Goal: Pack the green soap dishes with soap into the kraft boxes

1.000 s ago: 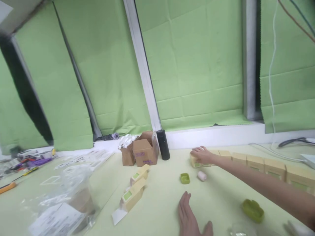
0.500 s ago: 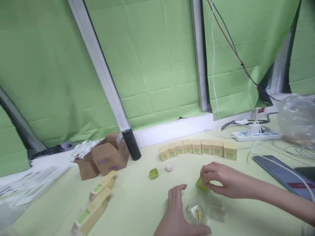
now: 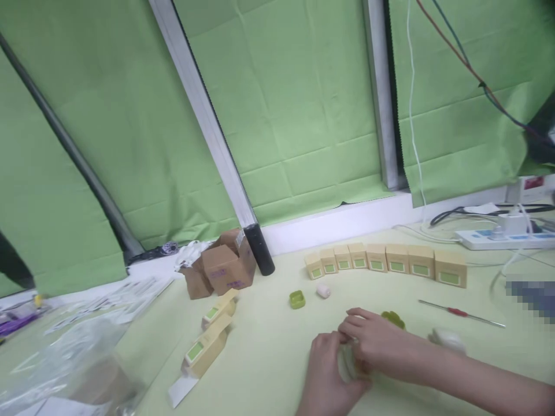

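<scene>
My left hand (image 3: pixel 324 370) and my right hand (image 3: pixel 373 342) meet low in the middle of the pale green table (image 3: pixel 269 346). Together they close around a small clear, pale object (image 3: pixel 347 363), most of it hidden by the fingers. A green lid (image 3: pixel 393 318) lies just behind my right hand. A small green cap (image 3: pixel 297 299) and a white piece (image 3: pixel 323 290) sit farther back. Behind those stands a row of several small tan boxes (image 3: pixel 385 263) with green labels.
Brown cardboard boxes (image 3: pixel 221 270) and a black cylinder (image 3: pixel 259 249) stand at the back. Two long tan packs (image 3: pixel 210 338) lie at the left, clear plastic bags (image 3: pixel 73 358) beyond them. At the right are a red-handled screwdriver (image 3: pixel 460 312), a white object (image 3: pixel 448 339) and a power strip (image 3: pixel 503 238).
My right hand came back from the row of boxes to the near table, and both hands closed together on the small clear object. The view swung right, then slightly left.
</scene>
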Demonstrator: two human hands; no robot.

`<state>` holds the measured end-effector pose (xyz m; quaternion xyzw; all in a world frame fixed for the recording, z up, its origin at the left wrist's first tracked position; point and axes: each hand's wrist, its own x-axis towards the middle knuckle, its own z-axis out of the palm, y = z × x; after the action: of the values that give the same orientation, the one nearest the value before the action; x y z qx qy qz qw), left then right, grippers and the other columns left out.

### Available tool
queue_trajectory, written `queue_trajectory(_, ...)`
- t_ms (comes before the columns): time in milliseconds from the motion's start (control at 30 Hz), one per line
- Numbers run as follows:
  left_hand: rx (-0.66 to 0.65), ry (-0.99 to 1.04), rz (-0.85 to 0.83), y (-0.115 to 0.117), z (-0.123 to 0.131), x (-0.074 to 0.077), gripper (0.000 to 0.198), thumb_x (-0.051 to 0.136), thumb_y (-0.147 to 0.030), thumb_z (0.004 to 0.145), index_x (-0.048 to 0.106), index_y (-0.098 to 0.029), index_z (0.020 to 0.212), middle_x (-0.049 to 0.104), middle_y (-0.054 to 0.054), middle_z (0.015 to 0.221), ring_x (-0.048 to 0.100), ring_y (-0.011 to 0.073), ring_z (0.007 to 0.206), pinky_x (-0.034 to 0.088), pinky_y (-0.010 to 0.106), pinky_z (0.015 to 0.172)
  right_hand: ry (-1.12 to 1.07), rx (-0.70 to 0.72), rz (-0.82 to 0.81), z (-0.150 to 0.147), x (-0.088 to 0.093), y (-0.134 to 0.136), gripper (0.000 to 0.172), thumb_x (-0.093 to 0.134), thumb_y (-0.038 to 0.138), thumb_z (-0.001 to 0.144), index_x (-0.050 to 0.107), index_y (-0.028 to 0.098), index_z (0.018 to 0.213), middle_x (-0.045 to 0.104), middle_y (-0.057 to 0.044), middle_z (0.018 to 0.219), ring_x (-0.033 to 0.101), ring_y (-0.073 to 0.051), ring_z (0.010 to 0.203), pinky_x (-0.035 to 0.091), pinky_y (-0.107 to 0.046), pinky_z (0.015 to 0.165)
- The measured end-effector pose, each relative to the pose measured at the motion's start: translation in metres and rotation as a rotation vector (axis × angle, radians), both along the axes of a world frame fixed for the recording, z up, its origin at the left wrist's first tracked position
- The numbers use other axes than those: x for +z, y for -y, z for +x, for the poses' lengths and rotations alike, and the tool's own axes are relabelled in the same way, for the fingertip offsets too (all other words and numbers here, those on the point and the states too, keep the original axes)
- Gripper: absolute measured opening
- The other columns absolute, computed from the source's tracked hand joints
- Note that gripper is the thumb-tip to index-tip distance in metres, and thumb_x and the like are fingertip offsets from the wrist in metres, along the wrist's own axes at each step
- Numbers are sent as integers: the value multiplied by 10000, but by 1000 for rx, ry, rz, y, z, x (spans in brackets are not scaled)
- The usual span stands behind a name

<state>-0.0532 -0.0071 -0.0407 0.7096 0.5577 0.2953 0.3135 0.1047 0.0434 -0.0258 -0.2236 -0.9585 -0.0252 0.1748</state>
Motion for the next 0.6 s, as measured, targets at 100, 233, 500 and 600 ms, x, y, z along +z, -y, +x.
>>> queue_trajectory(100,-5,5,-48,-1,-4,-9,511,704,-201,551,560,-197,1041,553,81,1038,470,293,1042,356,397,896,-35,-16,-14,1,-2,1,155,634,92,742,678,189,630,678,-40,806,599,-196,799,448,-349,792)
queue_trajectory(233,-3,48,-48,-15,-24,-2,741,684,-296,621,377,-224,1291,397,120,1293,366,299,1215,293,410,1000,-357,-127,-321,23,13,6,101,550,184,813,649,201,796,660,-63,1075,615,-207,945,486,-328,801)
queue_trajectory(500,-108,-158,173,-41,-14,33,482,577,-427,748,473,-260,1188,461,83,1250,312,283,1216,246,446,1028,-1042,-335,-898,90,44,17,282,679,449,728,609,185,796,698,-62,760,662,-200,701,537,-325,668)
queue_trajectory(600,-328,-227,188,-24,26,30,594,659,-479,665,488,-288,1201,479,77,1215,333,308,1165,270,478,1003,-1104,-424,-830,104,32,22,257,683,450,723,628,205,776,687,-42,745,633,-183,675,527,-301,640)
